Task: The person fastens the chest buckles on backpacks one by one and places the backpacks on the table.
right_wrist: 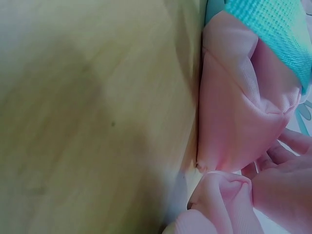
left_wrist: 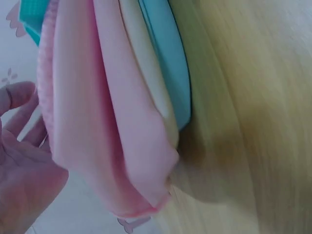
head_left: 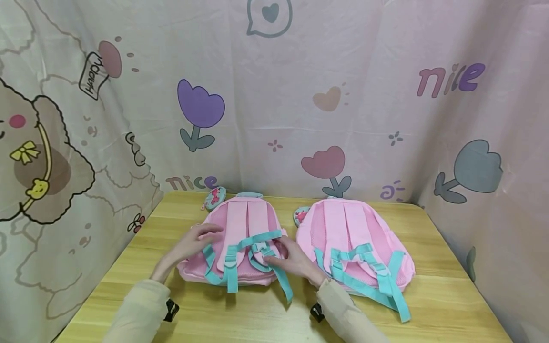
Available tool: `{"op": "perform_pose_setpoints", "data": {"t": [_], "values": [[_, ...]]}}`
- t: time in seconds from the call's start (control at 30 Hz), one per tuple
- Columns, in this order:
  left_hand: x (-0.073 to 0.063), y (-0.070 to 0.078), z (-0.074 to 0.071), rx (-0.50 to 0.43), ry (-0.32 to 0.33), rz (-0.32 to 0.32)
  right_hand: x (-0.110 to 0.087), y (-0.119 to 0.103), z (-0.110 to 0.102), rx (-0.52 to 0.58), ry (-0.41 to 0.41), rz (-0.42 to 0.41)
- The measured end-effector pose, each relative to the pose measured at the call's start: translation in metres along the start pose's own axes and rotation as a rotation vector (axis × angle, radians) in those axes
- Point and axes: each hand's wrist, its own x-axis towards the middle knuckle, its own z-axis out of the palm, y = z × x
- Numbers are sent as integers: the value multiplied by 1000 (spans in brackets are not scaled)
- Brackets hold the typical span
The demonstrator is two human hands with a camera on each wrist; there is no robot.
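Note:
A pink backpack (head_left: 237,221) lies strap side up on the left of the table, its turquoise webbing straps (head_left: 232,276) loose across it. My left hand (head_left: 195,243) is over its left side, fingers loosely extended; in the left wrist view the hand (left_wrist: 24,161) is beside the pink bag's edge (left_wrist: 83,97). My right hand (head_left: 296,259) touches the right side of the same bag near the strap buckle, thumb and fingers apart. In the right wrist view its fingers (right_wrist: 280,152) reach along the bag's side (right_wrist: 229,107), partly hidden behind it.
A second pink backpack (head_left: 315,224) lies to the right, with turquoise straps (head_left: 401,305) trailing toward the front. A small round turquoise pouch (head_left: 215,197) sits by the left bag's top; a similar one (head_left: 301,215) is by the right bag. Printed curtains (head_left: 274,95) stand behind the wooden table (head_left: 240,314).

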Motion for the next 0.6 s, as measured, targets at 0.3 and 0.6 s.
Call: {"op": "perform_pose_setpoints", "data": {"t": [0.3, 0.6], "values": [[10, 13, 11, -91, -252, -31, 1, -1, 0, 49, -22, 10], [14, 14, 19, -76, -325, 19, 0, 1, 0, 14, -24, -4]]}}
